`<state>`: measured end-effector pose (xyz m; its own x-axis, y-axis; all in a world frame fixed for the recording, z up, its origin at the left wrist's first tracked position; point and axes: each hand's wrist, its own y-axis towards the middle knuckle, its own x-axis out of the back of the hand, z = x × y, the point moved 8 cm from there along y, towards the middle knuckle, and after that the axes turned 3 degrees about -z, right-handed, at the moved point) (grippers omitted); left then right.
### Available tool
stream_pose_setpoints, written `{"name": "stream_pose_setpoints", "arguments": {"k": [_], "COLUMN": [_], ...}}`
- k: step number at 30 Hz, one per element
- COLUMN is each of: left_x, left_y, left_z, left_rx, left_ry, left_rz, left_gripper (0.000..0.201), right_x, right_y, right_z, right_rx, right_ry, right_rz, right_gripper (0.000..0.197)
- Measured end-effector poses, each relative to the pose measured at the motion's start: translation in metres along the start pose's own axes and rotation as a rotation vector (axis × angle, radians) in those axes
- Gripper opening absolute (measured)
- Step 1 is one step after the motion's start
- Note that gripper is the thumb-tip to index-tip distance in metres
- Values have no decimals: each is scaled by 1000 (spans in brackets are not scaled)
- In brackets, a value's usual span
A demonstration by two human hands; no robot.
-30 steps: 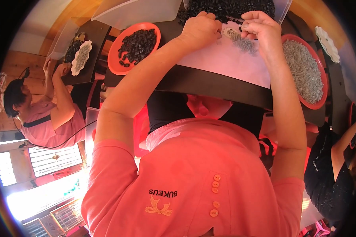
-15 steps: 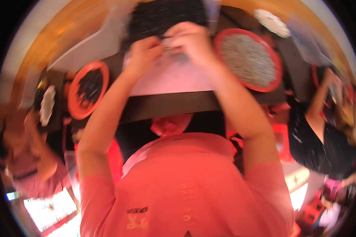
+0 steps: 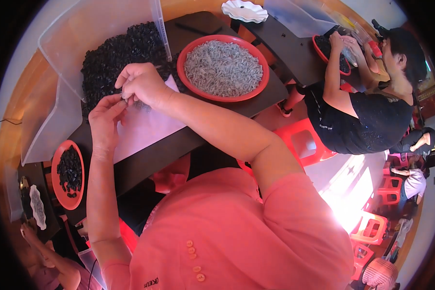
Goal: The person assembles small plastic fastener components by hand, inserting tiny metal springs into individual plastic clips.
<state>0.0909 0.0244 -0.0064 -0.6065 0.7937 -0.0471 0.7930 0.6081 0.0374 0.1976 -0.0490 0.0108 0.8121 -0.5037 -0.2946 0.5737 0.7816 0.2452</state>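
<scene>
My left hand [image 3: 106, 118] and my right hand [image 3: 144, 87] meet fingertip to fingertip over a pale pinkish sheet [image 3: 152, 128] on the dark table. Both are closed in a pinch on a small greyish piece [image 3: 124, 96], mostly covered by the fingers. Just beyond them spreads a big heap of small black pieces [image 3: 116, 55]. To the right of my right hand stands a red basin [image 3: 263, 72] full of small clear-grey pieces [image 3: 222, 67]. A smaller red basin [image 3: 58, 191] with black pieces [image 3: 70, 169] is left of my left forearm.
Translucent plastic panels [image 3: 58, 121] stand around the black heap. White scalloped plates [image 3: 245, 11] lie on another table at the back. A person in black [image 3: 357, 116] works at a red basin [image 3: 319, 46] on the right; another person [image 3: 58, 261] sits lower left. Red stools [image 3: 304, 140] stand on the floor.
The whole view has swung to the right, so the table and my hands appear farther left and tilted. My hands remain together in a pinch. The picture is sharper now.
</scene>
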Motion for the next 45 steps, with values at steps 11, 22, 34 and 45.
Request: {"name": "stream_pose_setpoints", "arguments": {"k": [11,22,34,45], "left_x": [5,9,17,25], "left_y": [0,-6,1,-2], "left_z": [-10,-13,5,-14], "left_rx": [-118,-142,88,-46], "left_ry": [12,142,-377,-358], "left_rz": [-17,-26,-37,-74], "left_gripper": [20,17,15,10], "right_x": [7,-4,-24,-45], "right_y": [0,-3,-14,-26], "right_z": [8,5,24,44], "right_rx": [-43,-101,383,748], "right_ry": [-190,-270,-627,-804], "right_rz": [66,112,106,45], "right_gripper": [20,21,16,18]}}
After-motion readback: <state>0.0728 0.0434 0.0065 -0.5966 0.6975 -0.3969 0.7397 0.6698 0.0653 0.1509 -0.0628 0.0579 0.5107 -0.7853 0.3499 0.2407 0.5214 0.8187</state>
